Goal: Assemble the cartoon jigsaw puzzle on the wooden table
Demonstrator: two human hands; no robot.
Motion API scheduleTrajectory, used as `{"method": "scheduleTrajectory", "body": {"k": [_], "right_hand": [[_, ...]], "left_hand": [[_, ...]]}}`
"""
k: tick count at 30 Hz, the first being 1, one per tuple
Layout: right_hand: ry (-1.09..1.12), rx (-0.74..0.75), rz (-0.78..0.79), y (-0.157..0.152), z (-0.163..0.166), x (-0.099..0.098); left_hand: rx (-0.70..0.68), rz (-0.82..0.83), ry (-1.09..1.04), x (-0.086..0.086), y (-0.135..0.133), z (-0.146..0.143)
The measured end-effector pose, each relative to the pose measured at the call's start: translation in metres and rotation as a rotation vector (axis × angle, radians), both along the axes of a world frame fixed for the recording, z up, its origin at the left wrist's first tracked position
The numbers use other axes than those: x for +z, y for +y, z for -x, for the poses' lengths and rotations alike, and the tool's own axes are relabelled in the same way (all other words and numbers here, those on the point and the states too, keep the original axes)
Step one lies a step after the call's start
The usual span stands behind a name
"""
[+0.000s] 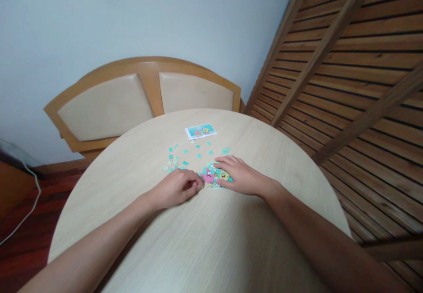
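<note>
One puzzle [213, 176], left hand [181, 184] curled at its edge, grip unclear, right hand [240, 175] spread atop

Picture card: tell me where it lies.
In the head view, the picture card lies slightly left of centre, toward the far table edge, beyond the loose puzzle pieces.

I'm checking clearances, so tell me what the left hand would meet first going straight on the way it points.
The left hand would probably meet the left side of the partly joined puzzle first; the two look so close that I cannot tell whether they touch.
</note>
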State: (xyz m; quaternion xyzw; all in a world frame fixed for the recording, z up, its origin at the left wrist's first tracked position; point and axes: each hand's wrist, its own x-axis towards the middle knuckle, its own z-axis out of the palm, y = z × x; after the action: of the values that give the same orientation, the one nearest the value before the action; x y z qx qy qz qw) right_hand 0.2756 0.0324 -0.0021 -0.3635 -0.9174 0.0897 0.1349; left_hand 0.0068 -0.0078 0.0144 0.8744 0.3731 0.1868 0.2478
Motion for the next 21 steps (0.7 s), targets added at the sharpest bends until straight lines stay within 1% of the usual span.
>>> {"method": "scheduleTrajectory", "body": {"k": [3, 6, 11, 15, 21], "right_hand": [[-0.004, -0.002, 0.004, -0.001, 0.0, 0.001], [-0.007, 0.0, 0.007, -0.001, 0.001, 0.002], [0.006, -0.006, 0.016, -0.002, 0.001, 0.003], [0.005, 0.001, 0.013, -0.001, 0.0, 0.001], [0.036, 0.018, -0.005, -0.001, 0.001, -0.001]], "left_hand": [[0.089, 0.025, -0.008, -0.001, -0.001, -0.003], [0.154, 0.039, -0.028, -0.005, -0.001, -0.007], [0.165, 0.024, -0.053, -0.013, -0.002, -0.013], [0.184, -0.046, -0.033, -0.014, -0.002, -0.017], [0.238, -0.096, 0.014, -0.013, -0.003, -0.021]]}}
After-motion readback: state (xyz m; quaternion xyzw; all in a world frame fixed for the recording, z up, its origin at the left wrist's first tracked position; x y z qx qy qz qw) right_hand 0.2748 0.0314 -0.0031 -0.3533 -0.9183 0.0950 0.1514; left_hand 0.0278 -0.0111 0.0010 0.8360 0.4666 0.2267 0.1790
